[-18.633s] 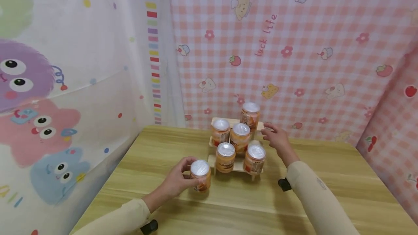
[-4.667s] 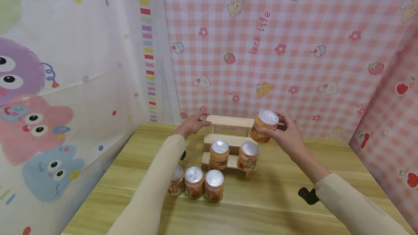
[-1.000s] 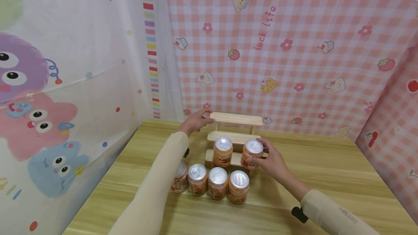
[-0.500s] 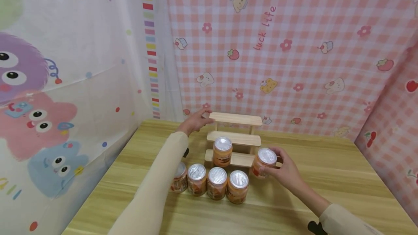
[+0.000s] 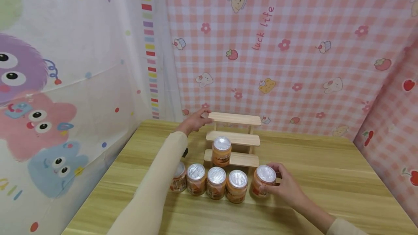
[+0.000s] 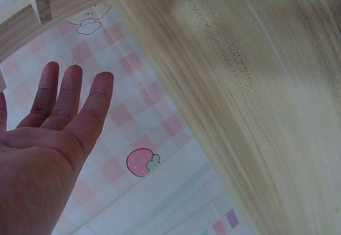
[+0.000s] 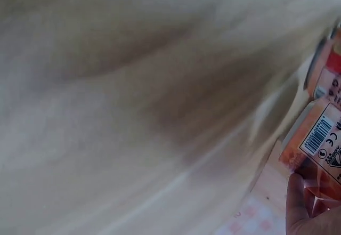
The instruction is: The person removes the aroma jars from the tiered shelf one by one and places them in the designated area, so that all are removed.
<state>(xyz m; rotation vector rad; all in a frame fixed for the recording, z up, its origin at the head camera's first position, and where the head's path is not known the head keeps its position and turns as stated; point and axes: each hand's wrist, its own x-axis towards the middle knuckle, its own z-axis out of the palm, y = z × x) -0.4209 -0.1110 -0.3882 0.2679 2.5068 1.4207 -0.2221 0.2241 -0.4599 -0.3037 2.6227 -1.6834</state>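
A small three-step wooden shelf (image 5: 241, 139) stands at the back of the table. My left hand (image 5: 196, 121) pinches the left end of its top step between thumb and forefinger; in the left wrist view the other fingers (image 6: 69, 91) stand away from it. My right hand (image 5: 289, 188) grips an orange can (image 5: 263, 182) with a silver lid, upright at the right end of a row of similar cans (image 5: 216, 184) in front of the shelf. A narrow gap parts it from the nearest can (image 5: 237, 188). One can (image 5: 221, 152) stands on the bottom step, left of middle.
My left sleeve (image 5: 153, 177) partly covers the leftmost can (image 5: 178, 180) of the row. The wooden table (image 5: 313, 162) reaches to a pink checked curtain (image 5: 284, 68) behind and a white patterned curtain (image 5: 107, 82) at the left.
My right hand has taken the right can off the bottom step and brought it forward and down beside the row. The left hand stays at the top step.
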